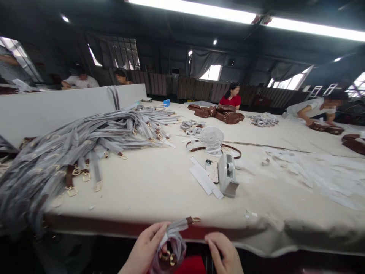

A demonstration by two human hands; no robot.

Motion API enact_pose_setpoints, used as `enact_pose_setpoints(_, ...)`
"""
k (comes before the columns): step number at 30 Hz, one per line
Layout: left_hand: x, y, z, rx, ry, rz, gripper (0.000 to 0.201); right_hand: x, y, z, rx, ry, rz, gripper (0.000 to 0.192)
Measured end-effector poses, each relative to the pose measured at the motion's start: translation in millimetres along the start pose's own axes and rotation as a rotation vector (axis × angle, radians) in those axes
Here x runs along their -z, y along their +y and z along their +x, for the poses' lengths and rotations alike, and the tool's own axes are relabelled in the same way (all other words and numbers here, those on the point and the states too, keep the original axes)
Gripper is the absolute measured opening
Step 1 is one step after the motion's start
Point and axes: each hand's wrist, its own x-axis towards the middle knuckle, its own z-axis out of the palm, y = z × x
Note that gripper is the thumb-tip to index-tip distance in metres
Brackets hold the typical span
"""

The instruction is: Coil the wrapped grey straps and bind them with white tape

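Observation:
My left hand (148, 247) is closed around a coiled strap (178, 243) wrapped in thin grey plastic, just in front of the table edge. One end of the strap sticks out to the right, with a brown leather tab and a gold clasp (196, 219); more gold hardware shows inside the coil. To the right of the coil, apart from it, is my right hand (224, 251), its fingers curled and thumb near the index finger. Whether something small is pinched there I cannot make out. On the table at left lies a big heap of similar wrapped straps (94, 133).
A tape dispenser (228, 177), a phone (211, 171), white paper strips (201, 177) and a small fan (211, 139) stand mid-table. Coiled straps (192, 126), brown bags (225, 114) and plastic sheets (319, 175) lie farther off. Several people work around, one in red (230, 99) opposite.

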Motion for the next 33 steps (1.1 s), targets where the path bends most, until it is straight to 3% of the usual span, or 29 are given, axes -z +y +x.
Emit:
enact_pose_setpoints(3,0.2,-6,-8,-0.008,-0.053,0.013,0.054,-12,-20,18,-0.004,-0.02,0.216,0.038)
enact_pose_setpoints(6,5.5,-14,-15,0.04,-0.089,-0.021,0.056,-27,-39,33,-0.125,-0.262,0.424,0.049)
enact_pose_setpoints(9,15.4,-24,-19,0.079,-0.105,-0.033,0.054,-41,-52,40,-0.191,-0.505,0.49,0.054)
enact_pose_setpoints(13,29.8,-38,-20,0.135,-0.072,-0.035,0.052,-56,-59,39,-0.318,-0.724,0.554,0.058)
enact_pose_setpoints(16,36.9,-49,-20,0.173,-0.061,-0.038,0.051,-66,-54,36,-0.424,-0.804,0.585,0.058)
enact_pose_setpoints(20,40.6,-58,-21,0.179,-0.036,-0.059,0.054,-75,-39,28,-0.516,-0.813,0.62,0.042)
enact_pose_setpoints(24,43.3,-59,-19,0.13,0.021,-0.08,0.059,-79,-30,21,-0.576,-0.748,0.675,0.037)
enact_pose_setpoints(33,65.8,-42,-10,0.105,0.006,-0.066,0.059,-59,-20,37,-0.646,-0.308,0.848,0.032)
